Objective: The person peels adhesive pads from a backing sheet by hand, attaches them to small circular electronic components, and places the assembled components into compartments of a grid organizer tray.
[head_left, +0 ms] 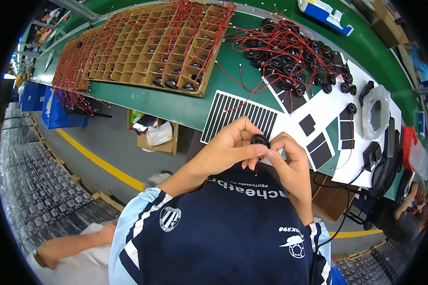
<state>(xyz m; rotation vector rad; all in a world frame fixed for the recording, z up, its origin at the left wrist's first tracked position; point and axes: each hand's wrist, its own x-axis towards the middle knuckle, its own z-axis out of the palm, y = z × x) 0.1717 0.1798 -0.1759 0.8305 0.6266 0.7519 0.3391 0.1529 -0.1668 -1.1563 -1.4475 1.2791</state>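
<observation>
A small round black speaker [259,139] is between my two hands, close to my chest at the table's near edge. My left hand [233,146] pinches it between thumb and fingers. From the other side, the thumb and fingertips of my right hand [290,159] close on its lower edge. A bit of red wire shows under the fingers; the rest of its lead is hidden. Just beyond my hands lies a white sheet with black adhesive strips [240,116]. Right of it are white sheets with black rectangular pads [320,151].
Tangled speakers with red wires [285,66] are heaped at the back. A cardboard divider tray [142,47] of wired speakers fills the far left. On the right are a roll in clear plastic [376,114], a black cable [349,187] and a red bin [409,147]. Another person's arm [76,244] shows at lower left.
</observation>
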